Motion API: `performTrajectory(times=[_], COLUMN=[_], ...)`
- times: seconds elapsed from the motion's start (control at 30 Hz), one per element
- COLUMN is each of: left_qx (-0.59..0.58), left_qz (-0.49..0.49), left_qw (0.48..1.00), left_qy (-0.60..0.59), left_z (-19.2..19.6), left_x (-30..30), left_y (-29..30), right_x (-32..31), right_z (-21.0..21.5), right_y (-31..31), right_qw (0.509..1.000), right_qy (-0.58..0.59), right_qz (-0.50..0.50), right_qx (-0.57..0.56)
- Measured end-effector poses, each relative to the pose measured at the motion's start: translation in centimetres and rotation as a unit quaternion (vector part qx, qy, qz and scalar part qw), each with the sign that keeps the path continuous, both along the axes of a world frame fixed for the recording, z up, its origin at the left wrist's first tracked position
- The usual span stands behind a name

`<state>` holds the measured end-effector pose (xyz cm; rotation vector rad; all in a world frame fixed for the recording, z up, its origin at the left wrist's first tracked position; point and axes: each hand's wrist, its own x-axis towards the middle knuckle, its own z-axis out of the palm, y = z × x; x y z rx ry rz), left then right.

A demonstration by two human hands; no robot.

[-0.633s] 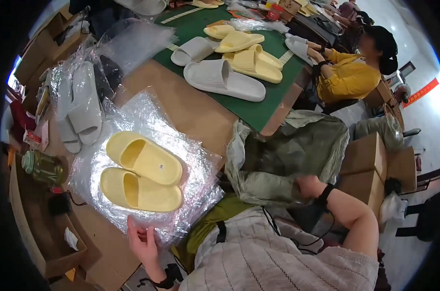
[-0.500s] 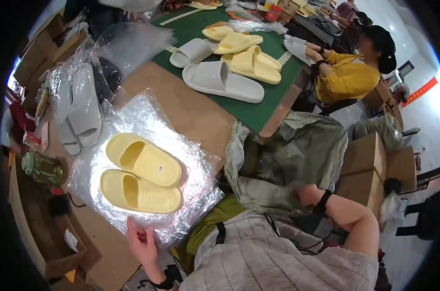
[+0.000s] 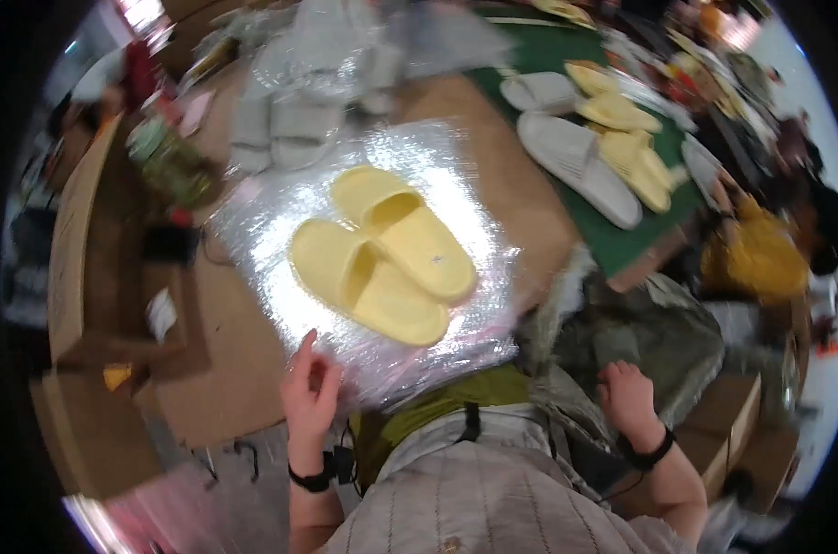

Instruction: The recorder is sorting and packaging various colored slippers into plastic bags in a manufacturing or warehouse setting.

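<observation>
On our far left, a cardboard box [image 3: 70, 268] walls in that side of the table [image 3: 230, 369], with a greenish jar [image 3: 172, 166] just past it. A strip of brown tabletop runs between the box and the layered clear film [image 3: 276, 277], down to the front edge. Grey slippers [image 3: 299, 134] under plastic close off the film's far side. Our left hand [image 3: 314, 383] is at the film's lower-left edge, fingers apart, index stretched forward, thumb held off to the right (a black band circles the wrist); we cannot tell whether it touches the film. The yellow slippers [image 3: 428, 254] lie side by side on the film, toes to the upper left, with a margin of film around them. Farther right, more brown tabletop leads to a green mat [image 3: 657, 235] carrying other slippers. Our right hand [image 3: 628, 399] is at the near side of a dark green sack [image 3: 677, 337], forearm angled inward, fingers bent; we cannot tell whether they grip anything. Cardboard boxes [image 3: 728, 420] crowd the space beyond it.
</observation>
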<state>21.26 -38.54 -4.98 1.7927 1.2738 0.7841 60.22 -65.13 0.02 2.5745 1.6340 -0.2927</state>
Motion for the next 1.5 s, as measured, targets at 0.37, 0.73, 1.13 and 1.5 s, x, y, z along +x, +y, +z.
performTrajectory(times=[0.37, 0.73, 1.13, 1.5], left_qx=[-0.225, -0.521, -0.607, -0.436], left_qz=[0.230, 0.115, 0.013, -0.021], left_qw=[0.923, 0.833, 0.778, 0.900], left_qy=[-0.209, -0.148, -0.160, 0.013], left_z=[-4.4, -23.2, -21.7, -14.8], left_x=[-12.1, -14.9, -15.8, -12.4], left_y=[-7.7, -10.1, -10.0, 2.4], right_x=[2.8, 10.7, 4.7, 4.7], right_z=[-26.2, -40.1, -22.0, -18.5], right_y=[4.5, -2.2, 15.1, 15.8], right_qw=[0.914, 0.851, 0.854, 0.914], right_qy=[0.378, 0.453, 0.221, 0.207], right_qz=[-0.019, -0.023, 0.200, 0.217], right_qx=[0.145, -0.263, -0.426, -0.273])
